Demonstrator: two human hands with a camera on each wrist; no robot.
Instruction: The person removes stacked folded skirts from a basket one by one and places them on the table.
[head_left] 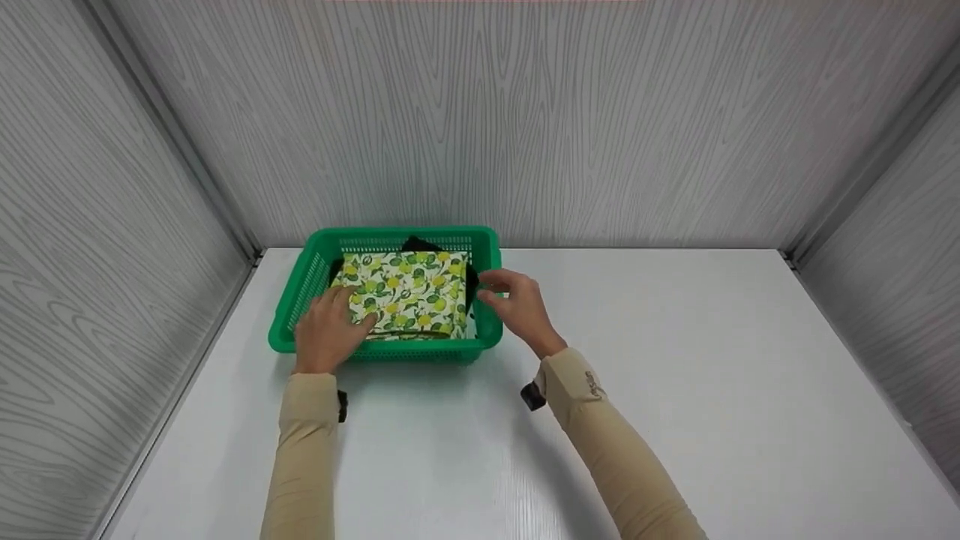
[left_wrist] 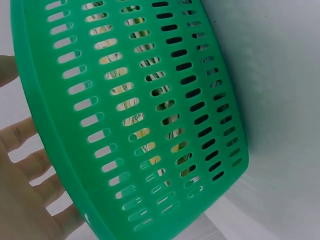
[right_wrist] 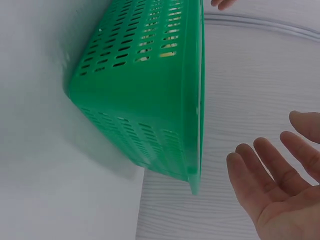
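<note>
A green plastic basket [head_left: 487, 326] with slotted walls stands at the back left of the table. Inside it lies a folded cloth [head_left: 405, 292] printed with lemons and green leaves on white. My left hand [head_left: 328, 330] reaches over the front left of the basket, fingers loosely bent at the cloth's left edge. In the left wrist view its spread fingers [left_wrist: 37, 162] show past the basket's rim. Just outside the right rim, my right hand [head_left: 520, 304] hovers with relaxed fingers and nothing in it. The right wrist view shows its palm [right_wrist: 287, 220] beside the basket.
Black material [head_left: 420, 244] peeks out from under the printed cloth at the back and right. Behind the basket rises a grey wood-grain panel [head_left: 480, 120], with similar panels on both sides. The white table [head_left: 660, 360] extends to the right and front.
</note>
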